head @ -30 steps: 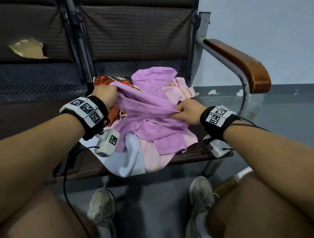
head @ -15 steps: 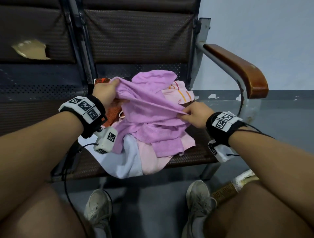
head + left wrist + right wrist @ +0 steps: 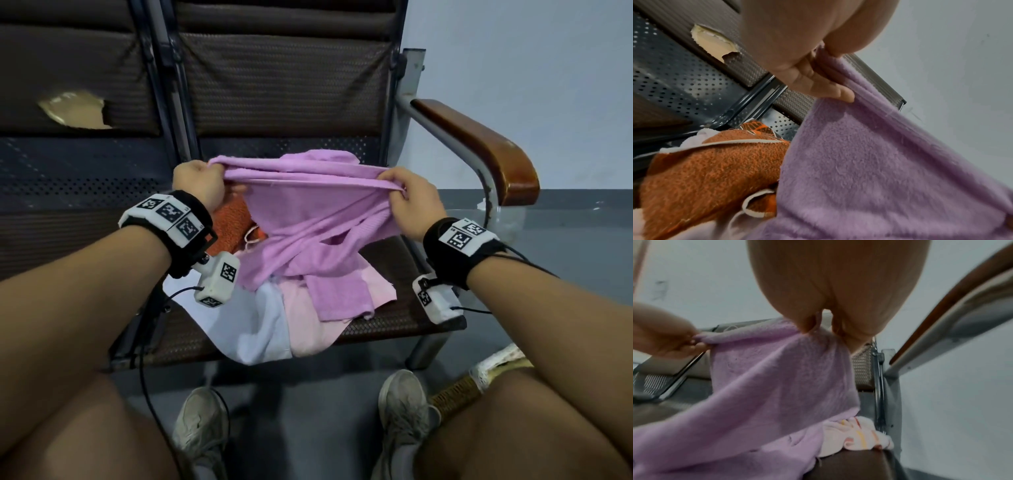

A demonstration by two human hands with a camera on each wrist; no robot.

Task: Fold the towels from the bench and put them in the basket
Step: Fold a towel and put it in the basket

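towel (image 3: 308, 219) between hands, above pile (image 3: 274, 308) | pile on bench seat (image 3: 404, 318) | armrest (image 3: 479, 147) right

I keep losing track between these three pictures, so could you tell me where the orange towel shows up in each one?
Head view: the orange towel lies left of centre on the seat, just below the left hand, partly under the purple towel.
Left wrist view: it fills the lower left, beside the purple towel.
Right wrist view: not in it.
Shared landmark: the purple towel, held by both hands, appears in all three.
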